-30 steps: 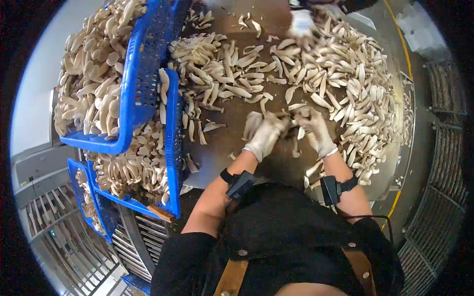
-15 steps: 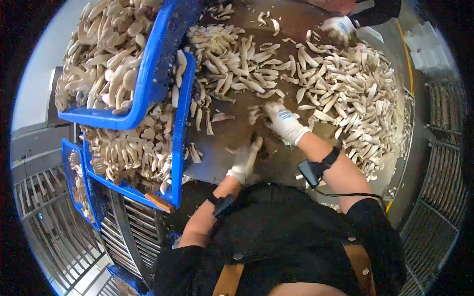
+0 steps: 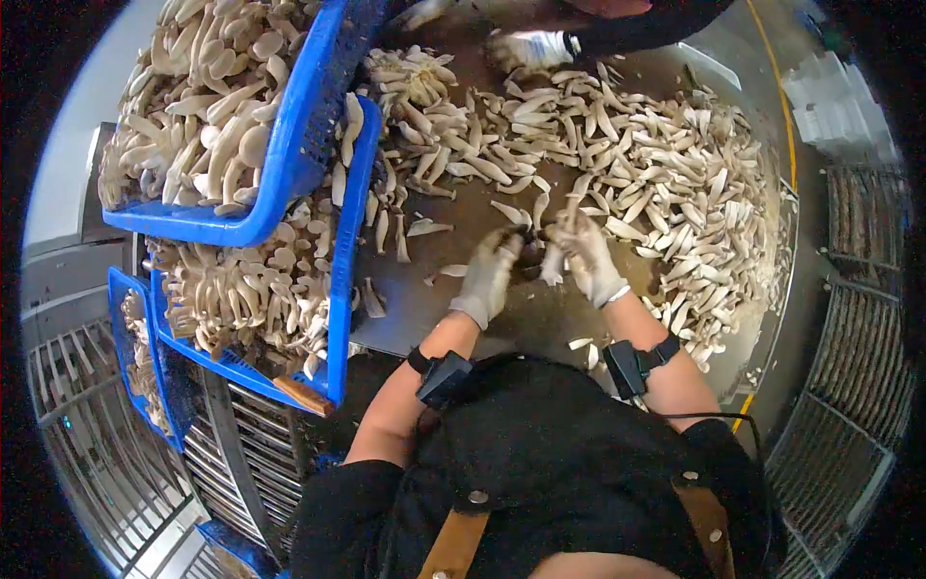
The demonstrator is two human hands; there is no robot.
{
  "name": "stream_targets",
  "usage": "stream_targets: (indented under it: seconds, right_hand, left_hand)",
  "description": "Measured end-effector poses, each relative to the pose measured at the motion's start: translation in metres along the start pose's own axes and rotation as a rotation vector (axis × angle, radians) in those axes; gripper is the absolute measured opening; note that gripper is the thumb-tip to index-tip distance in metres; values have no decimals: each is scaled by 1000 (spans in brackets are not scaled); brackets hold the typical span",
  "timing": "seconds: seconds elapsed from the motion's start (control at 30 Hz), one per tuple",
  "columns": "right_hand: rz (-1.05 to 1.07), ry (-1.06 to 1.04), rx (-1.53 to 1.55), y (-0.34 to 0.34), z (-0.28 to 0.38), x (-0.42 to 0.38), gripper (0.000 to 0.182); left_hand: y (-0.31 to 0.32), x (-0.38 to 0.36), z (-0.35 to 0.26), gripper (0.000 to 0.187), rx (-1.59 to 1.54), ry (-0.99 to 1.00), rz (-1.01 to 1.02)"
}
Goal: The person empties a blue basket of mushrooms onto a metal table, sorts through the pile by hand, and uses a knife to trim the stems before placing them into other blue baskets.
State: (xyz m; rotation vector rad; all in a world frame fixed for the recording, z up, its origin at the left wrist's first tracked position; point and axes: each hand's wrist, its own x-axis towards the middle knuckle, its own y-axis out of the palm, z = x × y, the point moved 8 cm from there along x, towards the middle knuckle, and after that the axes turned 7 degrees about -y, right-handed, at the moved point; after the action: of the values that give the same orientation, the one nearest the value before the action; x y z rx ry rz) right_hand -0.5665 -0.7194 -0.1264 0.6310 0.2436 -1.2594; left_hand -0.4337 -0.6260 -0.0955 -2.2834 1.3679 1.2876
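Both hands wear whitish gloves and are close together over the metal table point(image 3: 439, 323). My left hand point(image 3: 490, 277) has its fingers curled beside a small dark thing between the hands; what it grips is too blurred to make out. My right hand point(image 3: 590, 262) is closed around a pale mushroom point(image 3: 571, 214) that points away from me. Just beyond the fingers, a loose mushroom point(image 3: 511, 212) lies on the table. A large heap of mushrooms point(image 3: 704, 193) spreads from the middle to the right.
A blue crate point(image 3: 280, 183) full of mushrooms stands at the upper left, above another blue crate point(image 3: 340, 338) with mushrooms. A wooden handle point(image 3: 304, 396) rests at the lower crate's edge. Across the table is a co-worker's gloved hand point(image 3: 535, 48). Metal racks point(image 3: 839, 367) stand at the right.
My left hand has moved forward and my right hand slightly right and back, now with a mushroom upright in its fingers. The co-worker's hand has swept left, and more mushrooms lie at the top middle.
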Motion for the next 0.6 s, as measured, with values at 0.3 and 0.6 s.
stream_targets:
  seconds: [0.3,0.6]
  right_hand:
    - [140,-420,-1466,10,71,52,43]
    - [86,-200,-276,-24,3,87,75]
  left_hand:
    - [-114,109,-89,83,804,654,-746]
    - [39,94,-33,57,1025,442,-149]
